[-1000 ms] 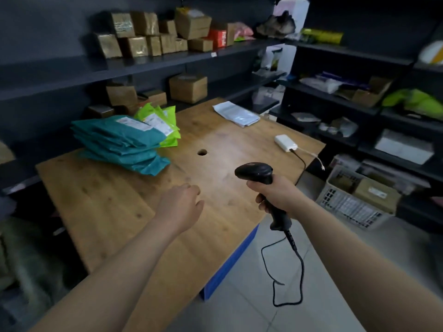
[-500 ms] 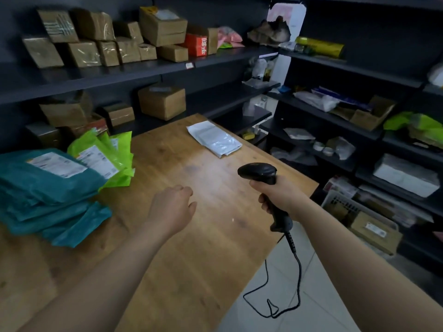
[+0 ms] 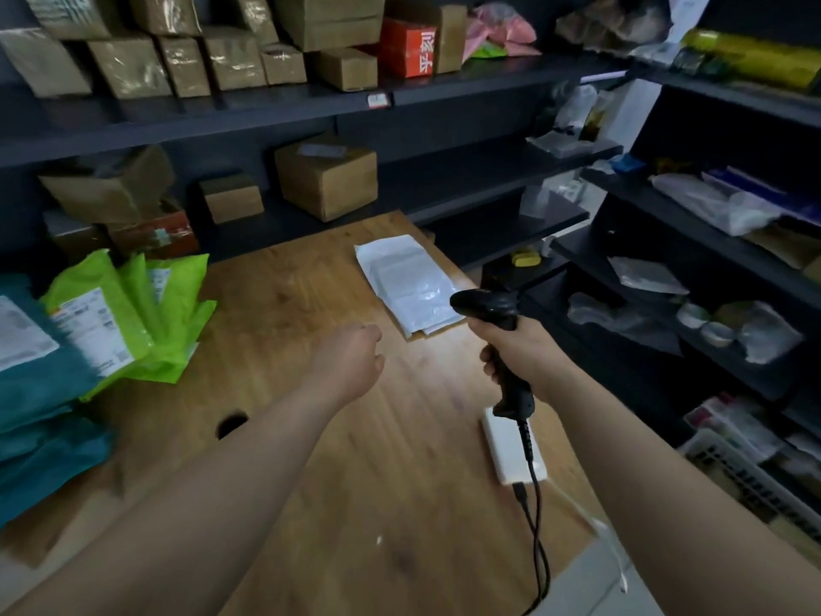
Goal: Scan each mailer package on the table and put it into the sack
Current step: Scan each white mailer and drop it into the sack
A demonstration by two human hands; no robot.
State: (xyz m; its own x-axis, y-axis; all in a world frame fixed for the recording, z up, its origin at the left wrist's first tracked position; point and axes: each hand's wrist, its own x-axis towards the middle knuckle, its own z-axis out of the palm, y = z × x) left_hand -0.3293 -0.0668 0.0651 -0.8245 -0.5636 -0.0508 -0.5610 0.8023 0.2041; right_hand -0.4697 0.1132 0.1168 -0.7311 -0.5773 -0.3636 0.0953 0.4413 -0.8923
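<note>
Dim stockroom, wooden bench (image 3: pixel 275 313) | right hand (image 3: pixel 517 349) clamped on scanner (image 3: pixel 486 306), aimed at white mailer (image 3: pixel 411 282) | left hand (image 3: pixel 351 357) empty, loosely curled, nearing mailer to lift it.

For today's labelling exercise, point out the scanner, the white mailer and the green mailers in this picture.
scanner (image 3: pixel 486 304), head view, on its black head above the right hand.
white mailer (image 3: pixel 406 282), head view, on the middle of its top face.
green mailers (image 3: pixel 133 322), head view, on the front bag beside its label.
</note>
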